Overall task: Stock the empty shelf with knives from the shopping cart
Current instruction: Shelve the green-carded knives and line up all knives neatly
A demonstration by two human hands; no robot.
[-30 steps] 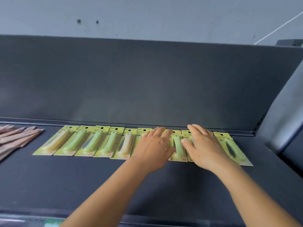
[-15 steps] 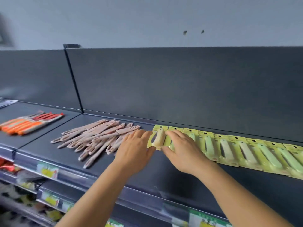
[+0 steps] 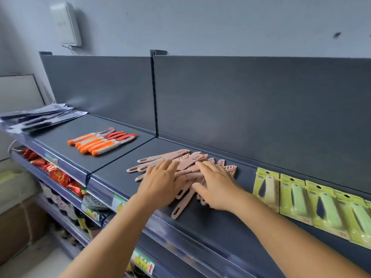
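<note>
I see left hand (image 3: 160, 183) and right hand (image 3: 215, 187) flat, fingers spread, palms down on the pink knives (image 3: 181, 163), gripping nothing, mid-shelf (image 3: 210, 223) toward its back edge; grey wall behind.

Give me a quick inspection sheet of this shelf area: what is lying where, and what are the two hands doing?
Surface: dark top shelf, two sections meeting at a seam.
Job's things: pink knives in a loose heap; orange-handled knives in a tidy group on the left section; green carded knives in a row at right; dark packaged knives stacked far left.
Clutter: nothing seen on the top shelf.
Grippers: left hand and right hand lie flat, fingers spread, on the pink heap; neither grips anything.
Cables: nothing seen clearly.
Surroundings: white wall box; red packets on the lower shelf.
</note>
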